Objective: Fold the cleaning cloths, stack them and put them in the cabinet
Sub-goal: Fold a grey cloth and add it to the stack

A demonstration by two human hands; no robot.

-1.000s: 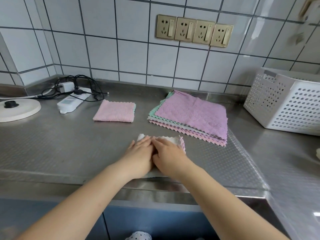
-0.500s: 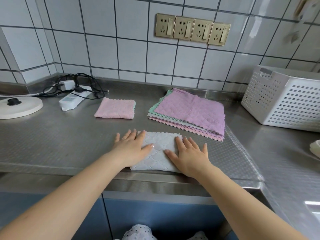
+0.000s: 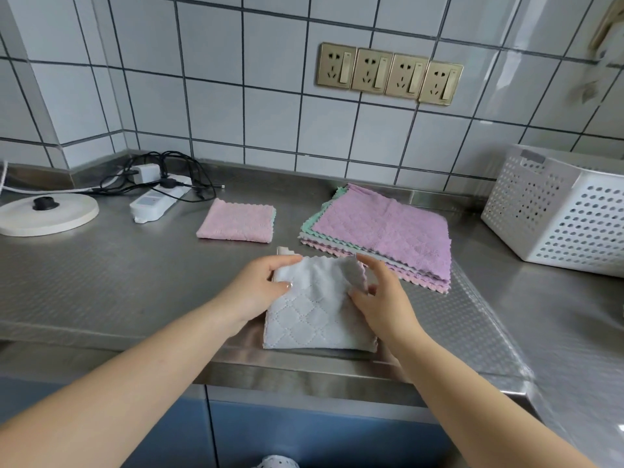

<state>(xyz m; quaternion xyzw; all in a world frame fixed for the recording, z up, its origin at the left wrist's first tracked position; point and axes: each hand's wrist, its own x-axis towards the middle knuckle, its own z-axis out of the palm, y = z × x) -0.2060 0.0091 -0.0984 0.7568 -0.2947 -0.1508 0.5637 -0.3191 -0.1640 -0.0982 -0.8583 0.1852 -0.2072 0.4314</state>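
Steel counter (image 3: 101, 292) | grey quilted cloth (image 3: 317, 319); left hand (image 3: 260, 292) pinches; right hand (image 3: 381, 298) grips edge

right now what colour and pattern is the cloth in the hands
Pale grey cloth with a stitched diamond quilt pattern and scalloped edges, seen in the head view.
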